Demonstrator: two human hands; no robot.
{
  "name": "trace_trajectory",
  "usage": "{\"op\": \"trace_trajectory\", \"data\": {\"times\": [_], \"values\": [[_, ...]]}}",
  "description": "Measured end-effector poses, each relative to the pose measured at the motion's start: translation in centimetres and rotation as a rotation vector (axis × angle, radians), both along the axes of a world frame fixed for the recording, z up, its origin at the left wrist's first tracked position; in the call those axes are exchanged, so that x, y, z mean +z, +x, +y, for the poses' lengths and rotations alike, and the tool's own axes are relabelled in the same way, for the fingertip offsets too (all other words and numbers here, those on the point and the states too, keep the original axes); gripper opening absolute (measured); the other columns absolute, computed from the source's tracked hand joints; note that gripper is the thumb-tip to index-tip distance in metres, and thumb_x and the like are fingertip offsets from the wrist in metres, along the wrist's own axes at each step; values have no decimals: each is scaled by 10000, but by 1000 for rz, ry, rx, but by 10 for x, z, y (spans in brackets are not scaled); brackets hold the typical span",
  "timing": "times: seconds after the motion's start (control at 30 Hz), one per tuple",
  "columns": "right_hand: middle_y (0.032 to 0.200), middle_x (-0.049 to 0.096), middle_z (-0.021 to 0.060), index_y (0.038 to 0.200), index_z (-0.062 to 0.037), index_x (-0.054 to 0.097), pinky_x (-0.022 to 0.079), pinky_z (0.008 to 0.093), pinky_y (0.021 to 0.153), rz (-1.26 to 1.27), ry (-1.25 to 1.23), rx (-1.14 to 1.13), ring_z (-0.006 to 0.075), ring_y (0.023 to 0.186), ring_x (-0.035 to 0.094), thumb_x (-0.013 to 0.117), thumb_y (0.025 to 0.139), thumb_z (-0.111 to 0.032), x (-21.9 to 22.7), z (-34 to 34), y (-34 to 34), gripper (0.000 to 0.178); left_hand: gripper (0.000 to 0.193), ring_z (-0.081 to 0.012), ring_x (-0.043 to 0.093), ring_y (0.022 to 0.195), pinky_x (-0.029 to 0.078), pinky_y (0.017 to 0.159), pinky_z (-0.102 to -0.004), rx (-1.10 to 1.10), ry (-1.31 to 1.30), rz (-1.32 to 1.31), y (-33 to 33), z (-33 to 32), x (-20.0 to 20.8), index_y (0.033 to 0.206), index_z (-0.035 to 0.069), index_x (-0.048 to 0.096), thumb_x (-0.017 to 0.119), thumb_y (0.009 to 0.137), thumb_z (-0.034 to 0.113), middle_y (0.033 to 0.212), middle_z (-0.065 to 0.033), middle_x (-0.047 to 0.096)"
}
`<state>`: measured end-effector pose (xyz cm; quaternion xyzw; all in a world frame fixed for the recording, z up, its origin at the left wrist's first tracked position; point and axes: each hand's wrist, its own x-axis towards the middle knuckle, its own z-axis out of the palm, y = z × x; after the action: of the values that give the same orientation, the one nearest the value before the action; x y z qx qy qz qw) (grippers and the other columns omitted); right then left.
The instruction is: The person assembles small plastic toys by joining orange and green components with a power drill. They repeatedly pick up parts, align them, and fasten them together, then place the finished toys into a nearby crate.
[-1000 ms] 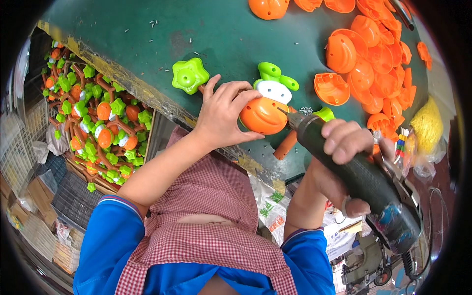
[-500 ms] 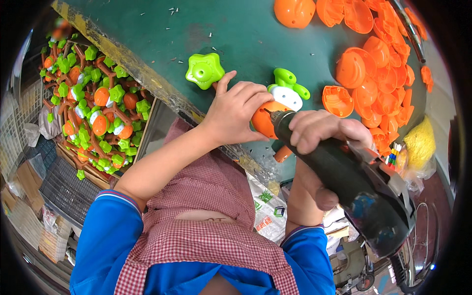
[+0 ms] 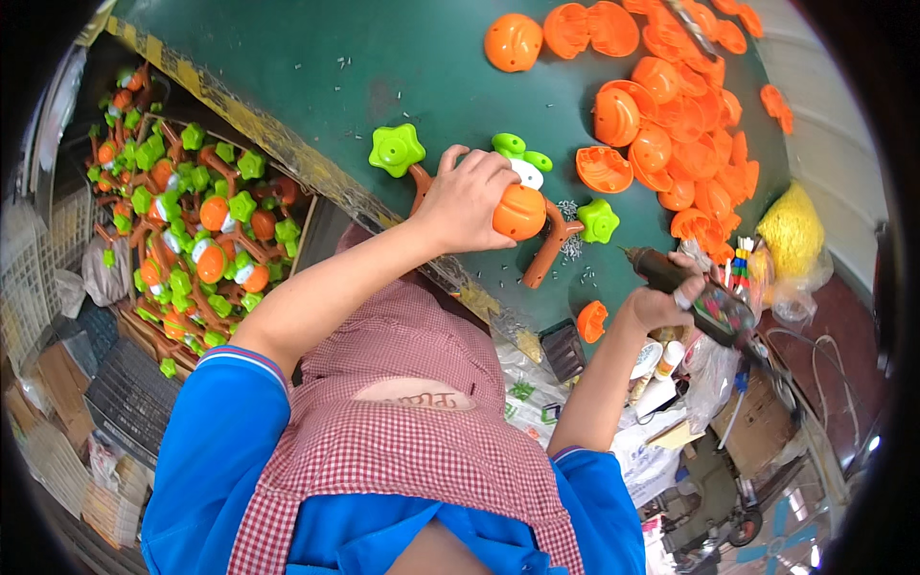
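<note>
At the near edge of the green worktable (image 3: 383,57), my left hand (image 3: 460,203) is closed around a plastic toy with a round orange body (image 3: 520,212). From it stick out brown forked branches (image 3: 548,257), a white piece (image 3: 526,173) and green lobes (image 3: 522,151). A green star knob (image 3: 396,150) ends the branch on the left, another star (image 3: 598,221) the one on the right. Off to the right, my right hand (image 3: 659,305) grips a dark electric screwdriver (image 3: 711,305). Its tip is apart from the toy and points toward the table.
Small screws (image 3: 572,235) lie heaped beside the toy. Many orange shells (image 3: 695,134) cover the table's right side, and one orange half shell (image 3: 591,321) lies near its front edge. A box of finished-looking toys (image 3: 206,240) stands at left. At right is a yellow bag (image 3: 793,225).
My right hand has drawn the screwdriver away from the orange body, to the right. The toy stays in my left hand, and the view has shifted, showing the right branch and the screws.
</note>
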<state>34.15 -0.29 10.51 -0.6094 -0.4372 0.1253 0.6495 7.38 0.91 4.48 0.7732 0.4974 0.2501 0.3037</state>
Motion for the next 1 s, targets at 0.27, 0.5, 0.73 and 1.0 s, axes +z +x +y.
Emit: {"op": "trace_trajectory", "data": {"times": [0.27, 0.5, 0.73, 1.0], "values": [[1040, 561, 120, 1278, 54, 361, 457, 359, 879, 34, -126, -149, 217, 908, 569, 626, 892, -193, -20, -31, 42, 529, 583, -206, 604, 909, 503, 827, -335, 302, -1442, -1231, -1, 32, 56, 1261, 69, 513, 437, 931, 543, 1149, -128, 609], [1308, 411, 107, 1346, -4, 339, 388, 406, 957, 714, -371, -568, 208, 1124, 441, 609, 890, -301, 2, -85, 0, 607, 616, -250, 613, 944, 519, 818, -367, 226, -1441, -1456, -6, 25, 57, 1330, 116, 445, 314, 955, 588, 1226, -118, 567], [1179, 534, 120, 1350, -10, 430, 518, 252, 683, 652, -500, 409, 137, 847, 613, 576, 907, -98, 34, -66, -120, 474, 593, -168, 584, 1039, 501, 801, -330, 174, -1279, -1246, 23, -18, 69, 1352, 150, 426, 319, 958, 579, 1286, -45, 544], [1050, 595, 81, 1181, 53, 571, 533, 247, 717, 163, -448, 330, 116, 865, 616, 627, 853, 22, 27, -67, -104, 334, 425, -179, 603, 1043, 536, 830, -371, 93, -1106, -1110, 27, -19, 91, 1317, 79, 435, 436, 983, 342, 1226, -68, 561]]}}
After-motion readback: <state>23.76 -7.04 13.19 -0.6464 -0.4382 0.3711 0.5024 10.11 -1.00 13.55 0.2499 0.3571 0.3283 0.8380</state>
